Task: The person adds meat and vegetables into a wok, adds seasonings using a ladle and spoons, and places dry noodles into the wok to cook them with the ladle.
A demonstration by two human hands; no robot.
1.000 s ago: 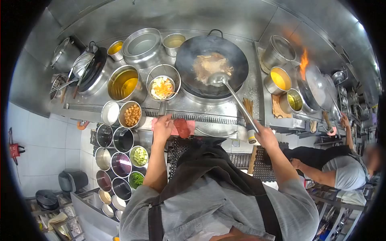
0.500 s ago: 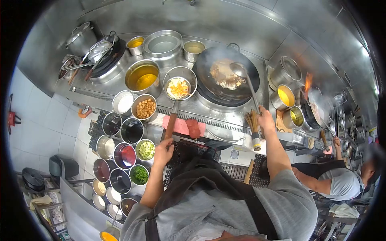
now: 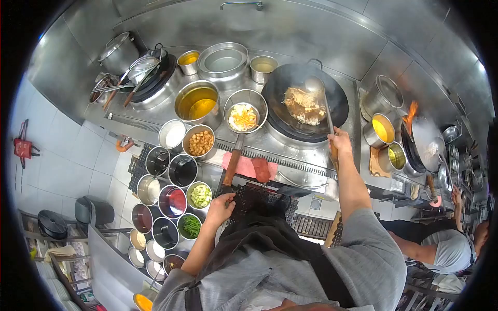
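My right hand [image 3: 340,141] grips the handle of a long ladle [image 3: 330,111], whose bowl rests in a dark wok [image 3: 334,101] beside brown noodle-like food [image 3: 303,106]. Steam rises from the wok. Just below the end of a wooden handle, my left hand [image 3: 221,208] has curled fingers with nothing visible in them and appears apart from the handle. That handle belongs to a wire strainer [image 3: 263,103], which sits left of the wok and holds yellow-white food with orange shreds [image 3: 243,117].
Left of the strainer stands a large oil pot [image 3: 179,106]. Several pots line the left side, including brown cubes [image 3: 201,142], chopped green vegetable [image 3: 201,196] and red contents [image 3: 173,201]. A pink cloth [image 3: 241,165] lies on the front edge. Flames [image 3: 410,116] rise at right, near a co-worker [image 3: 446,243].
My left hand has come off the strainer handle toward my body. The ladle has shifted within the wok, and the food lies more gathered. The whole view has moved slightly.
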